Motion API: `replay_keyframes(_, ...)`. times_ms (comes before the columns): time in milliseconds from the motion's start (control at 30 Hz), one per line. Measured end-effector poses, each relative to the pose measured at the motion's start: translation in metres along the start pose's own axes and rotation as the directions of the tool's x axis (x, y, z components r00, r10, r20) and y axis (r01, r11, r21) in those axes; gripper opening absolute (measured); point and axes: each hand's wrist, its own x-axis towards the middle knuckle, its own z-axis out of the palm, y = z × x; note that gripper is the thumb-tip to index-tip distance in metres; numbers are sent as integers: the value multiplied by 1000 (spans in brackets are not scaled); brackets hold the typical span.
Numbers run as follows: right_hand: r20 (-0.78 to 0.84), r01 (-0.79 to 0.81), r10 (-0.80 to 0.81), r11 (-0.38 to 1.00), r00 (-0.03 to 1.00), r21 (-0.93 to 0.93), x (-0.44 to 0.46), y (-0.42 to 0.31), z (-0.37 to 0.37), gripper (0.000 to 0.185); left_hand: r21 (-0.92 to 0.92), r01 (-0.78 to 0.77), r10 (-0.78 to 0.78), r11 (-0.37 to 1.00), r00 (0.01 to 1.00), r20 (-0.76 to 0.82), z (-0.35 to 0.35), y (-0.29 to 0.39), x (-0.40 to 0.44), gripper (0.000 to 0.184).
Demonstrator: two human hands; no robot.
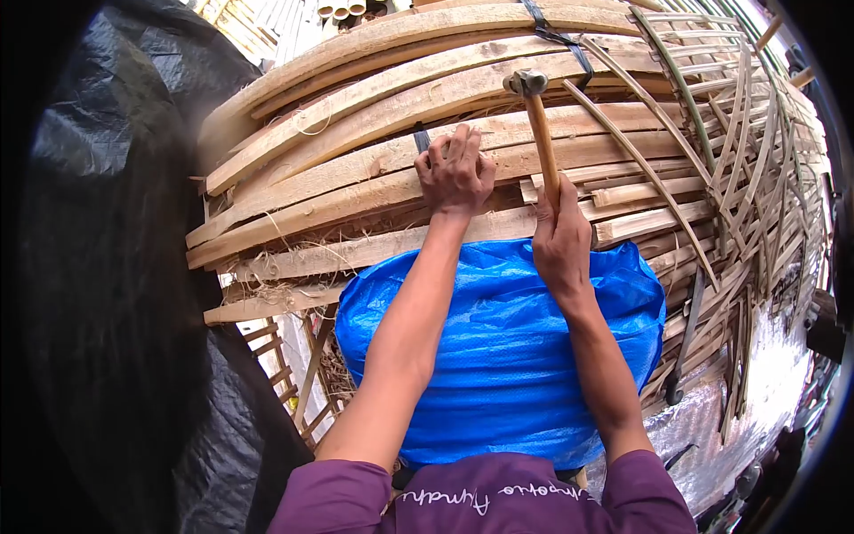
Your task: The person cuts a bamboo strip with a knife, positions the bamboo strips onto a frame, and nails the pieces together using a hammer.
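My right hand (pixel 564 238) is wrapped round the lower wooden handle of a hammer (pixel 543 138), whose metal head is raised above the wooden planks (pixel 356 169). Over the planks, left of the hammer, my left hand (pixel 455 173) has its fingers bent and drawn together at one plank's edge. Whatever is between those fingertips is too small to make out. A black strap (pixel 422 138) shows just beside the left fingers. Below both hands, a blue plastic sheet (pixel 498 329) covers a bulky shape in front of my body.
A black tarp (pixel 133 267) hangs along the left side. Thin bamboo strips (pixel 756 160) lie crossed on the right, over and beside the planks. Another black strap (pixel 560 37) binds the far planks. Bamboo tubes (pixel 342 11) show at the top. Shiny silver sheeting (pixel 765 374) lies at lower right.
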Motion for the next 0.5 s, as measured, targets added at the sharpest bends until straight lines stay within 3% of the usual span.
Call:
replay_keyframes(67,5,15,-15,996,1000,-86,-10,17,14,29,10,18,-18,1000,999,31,2,-2,-2,40)
replay_keyframes(133,159,-47,83,976,984,-215,-17,40,27,25,9,7,-7,1000,1000,29,0,-1,0,40)
replay_keyframes(267,135,54,-35,989,990,-139,-5,21,12,23,15,5,-6,1000,1000,26,3,-2,-2,40)
replay_keyframes(333,136,-20,33,995,990,-99,-2,0,5,24,12,8,-8,1000,1000,22,1,-1,-1,39)
replay_keyframes(400,13,-3,3,1000,1000,-13,-5,-8,5,25,19,7,-7,1000,1000,28,1,-1,-1,39)
replay_keyframes(467,6,-4,4,999,1000,-38,-11,14,19,26,21,8,-8,1000,1000,16,1,-2,-1,38)
replay_keyframes(500,93,-16,29,990,995,-139,-14,32,27,26,15,6,-6,1000,1000,18,1,-2,-1,38)
